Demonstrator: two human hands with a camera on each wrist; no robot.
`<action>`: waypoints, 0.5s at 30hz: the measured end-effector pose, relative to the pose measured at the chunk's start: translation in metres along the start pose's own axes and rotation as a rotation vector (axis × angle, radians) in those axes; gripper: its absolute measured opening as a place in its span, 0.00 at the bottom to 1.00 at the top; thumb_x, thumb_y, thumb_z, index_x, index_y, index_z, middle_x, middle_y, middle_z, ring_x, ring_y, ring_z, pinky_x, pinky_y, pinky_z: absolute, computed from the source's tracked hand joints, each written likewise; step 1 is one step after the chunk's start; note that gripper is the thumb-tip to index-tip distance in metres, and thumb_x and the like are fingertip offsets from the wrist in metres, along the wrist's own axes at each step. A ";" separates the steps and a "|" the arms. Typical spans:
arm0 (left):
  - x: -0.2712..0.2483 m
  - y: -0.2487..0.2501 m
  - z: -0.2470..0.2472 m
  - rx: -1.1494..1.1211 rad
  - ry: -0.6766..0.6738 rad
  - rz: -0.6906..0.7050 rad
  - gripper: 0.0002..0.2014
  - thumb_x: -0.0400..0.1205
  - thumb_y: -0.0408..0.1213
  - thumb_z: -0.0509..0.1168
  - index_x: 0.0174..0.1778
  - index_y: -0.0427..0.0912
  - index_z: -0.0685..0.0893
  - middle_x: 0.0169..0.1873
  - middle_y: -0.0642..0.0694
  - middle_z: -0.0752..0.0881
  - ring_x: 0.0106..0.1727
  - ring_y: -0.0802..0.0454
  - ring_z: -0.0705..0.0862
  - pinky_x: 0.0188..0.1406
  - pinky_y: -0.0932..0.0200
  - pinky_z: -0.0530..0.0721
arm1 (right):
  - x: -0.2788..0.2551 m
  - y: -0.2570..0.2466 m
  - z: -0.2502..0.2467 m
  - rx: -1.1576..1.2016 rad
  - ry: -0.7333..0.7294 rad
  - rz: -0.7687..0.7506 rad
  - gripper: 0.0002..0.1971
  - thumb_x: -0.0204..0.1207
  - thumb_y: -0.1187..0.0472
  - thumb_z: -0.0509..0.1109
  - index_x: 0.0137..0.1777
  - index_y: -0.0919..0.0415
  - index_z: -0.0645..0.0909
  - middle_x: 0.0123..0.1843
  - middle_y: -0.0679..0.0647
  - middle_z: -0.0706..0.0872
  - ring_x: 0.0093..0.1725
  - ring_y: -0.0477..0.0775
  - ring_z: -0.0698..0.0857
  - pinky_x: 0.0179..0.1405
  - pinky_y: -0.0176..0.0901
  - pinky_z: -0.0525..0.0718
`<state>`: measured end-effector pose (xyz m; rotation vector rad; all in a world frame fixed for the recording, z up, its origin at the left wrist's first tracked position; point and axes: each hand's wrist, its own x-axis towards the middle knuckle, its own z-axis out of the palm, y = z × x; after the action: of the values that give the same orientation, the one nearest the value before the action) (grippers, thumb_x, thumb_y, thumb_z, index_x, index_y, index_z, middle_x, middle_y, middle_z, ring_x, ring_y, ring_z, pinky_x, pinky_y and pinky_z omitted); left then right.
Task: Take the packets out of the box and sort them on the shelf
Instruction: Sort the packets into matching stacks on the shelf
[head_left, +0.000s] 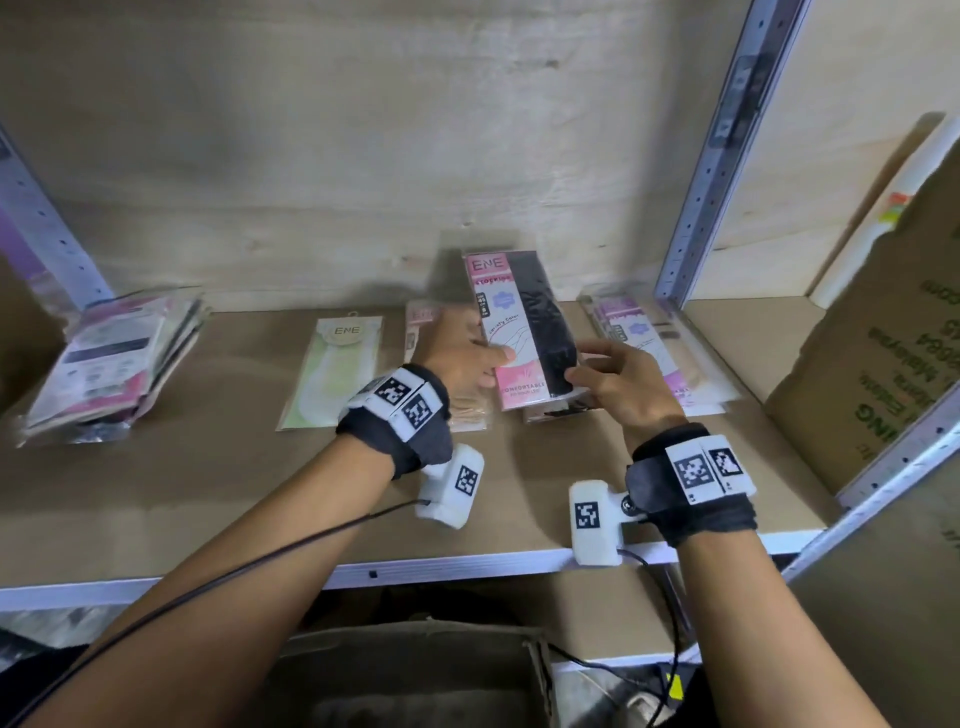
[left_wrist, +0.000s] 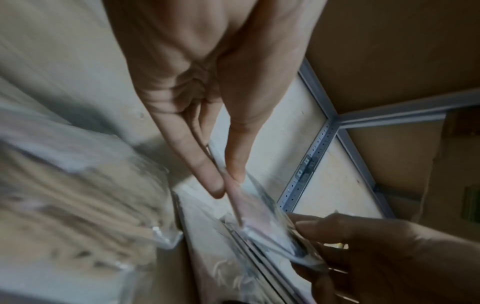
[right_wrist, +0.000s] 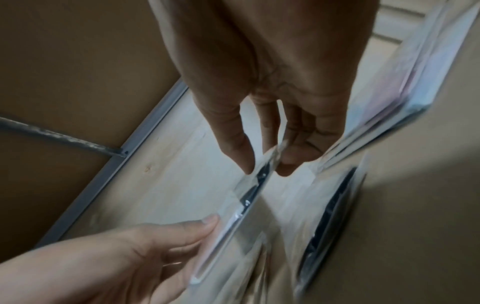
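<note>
A pink ENE stocking packet (head_left: 524, 312) with black contents stands tilted up above the shelf board (head_left: 208, 493), held from both sides. My left hand (head_left: 498, 364) pinches its left edge between thumb and fingers. My right hand (head_left: 582, 366) pinches its lower right corner. The left wrist view shows thumb and forefinger of the left hand (left_wrist: 228, 183) closed on the clear wrapper (left_wrist: 262, 211). In the right wrist view my right hand (right_wrist: 265, 168) nips the packet's thin edge (right_wrist: 249, 195). The open cardboard box (head_left: 415, 670) sits below the shelf.
Packets lie in a row on the shelf: a leaning stack (head_left: 104, 364) at the left, a green one (head_left: 332, 369), a beige one (head_left: 467, 415), a dark one (head_left: 556, 413) beneath the held packet, and purple-pink ones (head_left: 654, 348). A big carton (head_left: 883, 338) and metal uprights (head_left: 711, 171) flank the right.
</note>
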<state>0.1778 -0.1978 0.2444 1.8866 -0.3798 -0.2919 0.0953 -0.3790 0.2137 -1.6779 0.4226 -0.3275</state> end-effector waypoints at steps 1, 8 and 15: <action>0.007 0.003 0.006 0.048 -0.004 -0.012 0.14 0.77 0.27 0.76 0.58 0.37 0.84 0.55 0.41 0.90 0.47 0.46 0.91 0.43 0.51 0.93 | 0.003 0.001 -0.005 -0.018 0.010 0.004 0.19 0.72 0.70 0.76 0.62 0.60 0.83 0.47 0.56 0.87 0.54 0.62 0.89 0.41 0.47 0.87; 0.040 0.021 0.036 0.531 0.024 -0.091 0.26 0.75 0.38 0.79 0.66 0.32 0.82 0.63 0.35 0.87 0.58 0.37 0.89 0.59 0.45 0.88 | 0.011 0.006 -0.016 -0.222 0.053 0.095 0.27 0.73 0.63 0.78 0.72 0.65 0.78 0.62 0.60 0.86 0.62 0.61 0.85 0.67 0.59 0.83; 0.046 0.019 0.055 0.817 0.073 -0.132 0.39 0.72 0.47 0.81 0.73 0.32 0.75 0.68 0.37 0.81 0.65 0.38 0.84 0.57 0.50 0.84 | 0.011 -0.001 -0.017 -0.398 0.036 0.128 0.13 0.76 0.61 0.74 0.59 0.64 0.85 0.63 0.60 0.86 0.62 0.60 0.84 0.66 0.50 0.82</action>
<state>0.1965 -0.2692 0.2435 2.7229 -0.3519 -0.1596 0.0973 -0.3987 0.2172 -2.0221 0.6520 -0.1858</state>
